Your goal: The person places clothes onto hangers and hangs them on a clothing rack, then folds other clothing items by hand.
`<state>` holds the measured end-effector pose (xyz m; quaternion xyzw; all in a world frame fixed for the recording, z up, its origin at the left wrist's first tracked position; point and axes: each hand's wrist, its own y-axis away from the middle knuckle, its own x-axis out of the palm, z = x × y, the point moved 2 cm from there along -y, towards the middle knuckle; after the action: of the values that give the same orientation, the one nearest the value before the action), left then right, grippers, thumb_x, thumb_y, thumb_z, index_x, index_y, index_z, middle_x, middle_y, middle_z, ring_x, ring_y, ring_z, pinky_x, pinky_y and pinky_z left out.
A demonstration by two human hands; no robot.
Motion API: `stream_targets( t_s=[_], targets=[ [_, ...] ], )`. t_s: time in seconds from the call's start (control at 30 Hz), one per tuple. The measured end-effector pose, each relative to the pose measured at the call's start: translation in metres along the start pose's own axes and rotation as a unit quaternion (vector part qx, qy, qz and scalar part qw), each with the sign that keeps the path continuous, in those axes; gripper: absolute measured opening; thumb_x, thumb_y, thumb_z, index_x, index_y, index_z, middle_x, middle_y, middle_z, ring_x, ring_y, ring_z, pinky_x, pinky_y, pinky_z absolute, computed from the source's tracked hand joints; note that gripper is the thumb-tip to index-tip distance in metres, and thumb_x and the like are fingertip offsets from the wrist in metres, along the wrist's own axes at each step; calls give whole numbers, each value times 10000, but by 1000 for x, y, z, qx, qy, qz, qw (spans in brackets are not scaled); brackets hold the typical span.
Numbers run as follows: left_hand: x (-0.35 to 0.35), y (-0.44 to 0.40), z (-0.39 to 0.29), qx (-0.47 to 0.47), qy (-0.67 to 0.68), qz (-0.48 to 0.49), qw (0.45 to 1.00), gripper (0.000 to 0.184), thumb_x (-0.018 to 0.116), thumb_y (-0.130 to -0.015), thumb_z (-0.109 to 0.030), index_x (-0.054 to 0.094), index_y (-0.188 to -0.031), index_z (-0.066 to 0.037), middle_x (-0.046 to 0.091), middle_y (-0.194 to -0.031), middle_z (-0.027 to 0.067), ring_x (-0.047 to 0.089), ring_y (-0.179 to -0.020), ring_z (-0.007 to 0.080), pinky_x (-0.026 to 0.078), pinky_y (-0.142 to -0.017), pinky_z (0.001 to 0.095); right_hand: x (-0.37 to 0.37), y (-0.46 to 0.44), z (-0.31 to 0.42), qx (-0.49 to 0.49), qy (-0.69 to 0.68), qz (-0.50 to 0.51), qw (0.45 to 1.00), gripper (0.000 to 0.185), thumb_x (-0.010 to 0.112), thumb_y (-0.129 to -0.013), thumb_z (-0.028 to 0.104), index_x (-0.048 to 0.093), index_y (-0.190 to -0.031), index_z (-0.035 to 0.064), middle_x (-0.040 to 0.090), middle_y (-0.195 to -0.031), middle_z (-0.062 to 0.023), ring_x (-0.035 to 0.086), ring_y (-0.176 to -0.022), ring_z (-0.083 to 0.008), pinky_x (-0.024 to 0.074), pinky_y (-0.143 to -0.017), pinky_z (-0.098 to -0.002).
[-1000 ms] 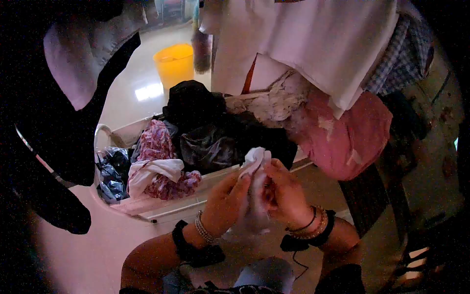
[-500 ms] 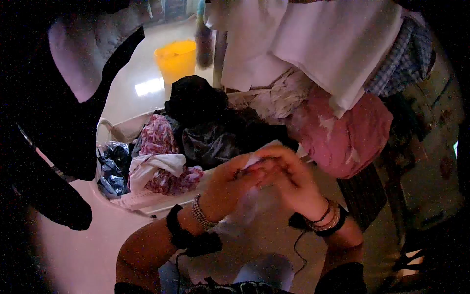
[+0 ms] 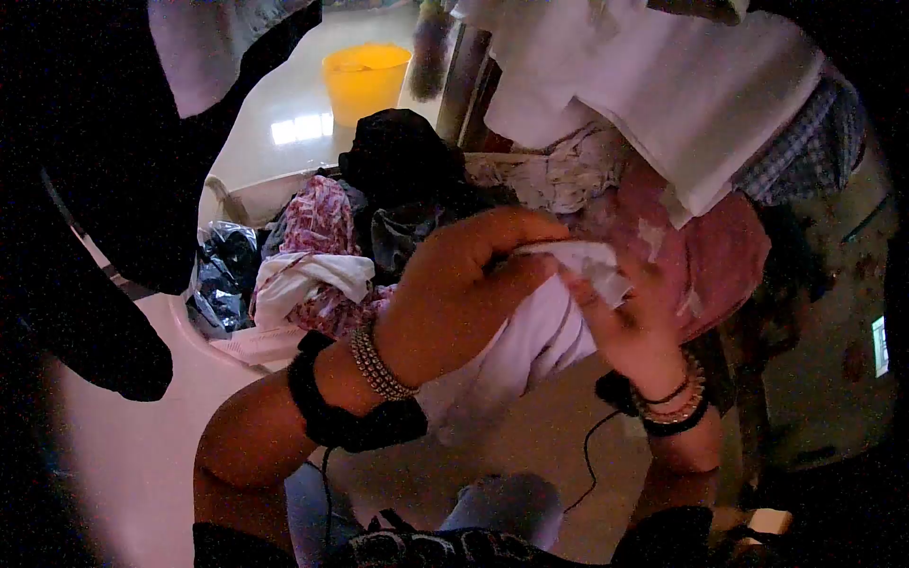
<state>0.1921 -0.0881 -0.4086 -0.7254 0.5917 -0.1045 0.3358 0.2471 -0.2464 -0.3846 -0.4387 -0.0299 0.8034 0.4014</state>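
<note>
A white cloth (image 3: pixel 535 336) hangs in folds between my hands in front of me. My left hand (image 3: pixel 464 289) is closed on its upper edge, thumb and fingers pinching the fabric. Facing it, my right hand (image 3: pixel 634 331) has its thumb and fingers around the cloth's bunched right end, where a small pale piece shows. Which garment or linen this is, I cannot tell. Beaded bracelets and black bands sit on both wrists.
Beyond my hands lies a heap of dark clothes (image 3: pixel 402 166) beside a pink and white patterned cloth (image 3: pixel 317 218) and a black plastic bag (image 3: pixel 225 275). A yellow bucket (image 3: pixel 367 85) stands behind. White sheets (image 3: pixel 682 104) hang at the right above a pink bundle (image 3: pixel 724 251).
My hands were close together and blurred; now they are farther apart. The white cloth has come up and spreads between them. The view has shifted slightly.
</note>
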Motion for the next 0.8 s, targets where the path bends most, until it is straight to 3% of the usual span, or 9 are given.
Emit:
stream_targets(
  t_s=[0.13, 0.17, 0.2, 0.23, 0.3, 0.4, 0.63, 0.73, 0.8],
  targets=[
    [-8, 2, 2, -38, 128, -17, 991, 302, 568, -769, -57, 518, -1067, -39, 563, -891, 82, 538, -744, 160, 445, -682, 263, -33, -7, 30, -65, 54, -26, 996, 199, 608, -783, 107, 573, -960, 22, 633, -883, -118, 620, -805, -216, 475, -690, -296],
    [-8, 4, 6, 4, 124, -32, 992, 306, 565, -760, -40, 500, -1059, -47, 541, -926, 89, 528, -781, 170, 440, -695, 270, -38, -9, 40, -67, 94, -19, 993, 179, 611, -781, 98, 582, -938, 19, 634, -878, -115, 619, -810, -204, 473, -692, -292],
    [-8, 7, 11, 46, 121, -47, 991, 313, 561, -751, -22, 483, -1052, -55, 520, -962, 96, 518, -818, 180, 435, -708, 276, -42, -10, 47, -23, 60, -34, 997, 181, 623, -797, 128, 600, -920, -4, 612, -858, -24, 538, -765, -89, 431, -694, -234],
    [-10, 9, 15, 48, 123, -48, 990, 313, 561, -751, -22, 483, -1052, -55, 520, -962, 96, 518, -818, 180, 435, -708, 276, -45, -11, 51, -23, 64, -34, 997, 181, 623, -797, 128, 600, -920, -4, 612, -858, -24, 538, -765, -89, 431, -694, -234],
    [-11, 14, 20, 103, -48, -2, 994, 238, 538, -748, -13, 467, -973, -38, 492, -1014, 133, 509, -896, 232, 420, -760, 314, -52, -11, 52, 35, 29, 8, 999, 206, 638, -786, 162, 607, -898, -8, 609, -845, -15, 533, -767, -89, 425, -699, -233],
    [1, 22, 30, 198, -28, 47, 979, 178, 530, -740, -5, 467, -905, -25, 494, -997, 162, 506, -926, 297, 405, -793, 356, -55, -15, 50, 50, 9, 60, 997, 186, 612, -814, 176, 588, -910, 19, 607, -786, -33, 535, -710, -98, 438, -647, -250],
    [15, 42, 29, 160, 110, 87, 977, 203, 626, -741, -168, 534, -881, -53, 487, -1054, 178, 468, -986, 334, 374, -818, 411, -50, -22, 48, -20, 77, 53, 995, 189, 611, -814, 180, 585, -909, 19, 597, -777, -31, 523, -726, -83, 424, -655, -237],
    [27, 52, 38, 144, 48, 74, 986, 218, 675, -703, -214, 588, -843, -72, 507, -1023, 154, 464, -978, 315, 337, -833, 391, -54, -10, 51, 183, -77, 80, 977, 306, 696, -725, 214, 578, -909, 0, 583, -814, -17, 519, -742, -98, 411, -664, -241],
    [33, 57, 49, 134, 51, 94, 985, 220, 675, -698, -200, 588, -854, -72, 505, -1030, 152, 466, -976, 313, 340, -843, 406, -63, -4, 51, 144, 26, 125, 981, 332, 694, -722, 242, 568, -910, 0, 578, -842, -36, 520, -756, -116, 411, -669, -259]
  ],
)
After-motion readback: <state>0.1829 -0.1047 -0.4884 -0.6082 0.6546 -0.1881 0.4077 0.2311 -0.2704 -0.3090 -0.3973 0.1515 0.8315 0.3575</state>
